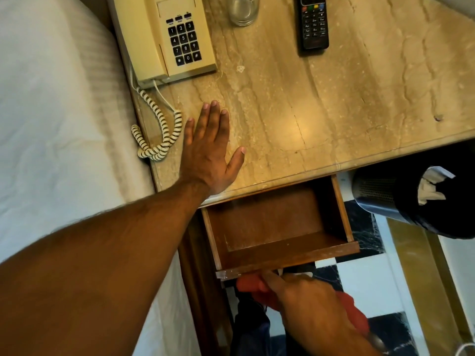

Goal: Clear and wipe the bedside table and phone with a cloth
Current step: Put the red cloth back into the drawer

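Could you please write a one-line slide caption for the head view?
Left hand flat on marble bedside table; right hand with red cloth at open, empty drawer.

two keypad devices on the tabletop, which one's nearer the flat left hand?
The cream phone, with its coiled cord right beside the left hand. The black remote lies farther right, past the glass.

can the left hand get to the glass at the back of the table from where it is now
Probably yes. The left hand lies flat and empty on the marble table, and the stretch up to the glass is bare; the phone sits left of that path, the remote to the right.
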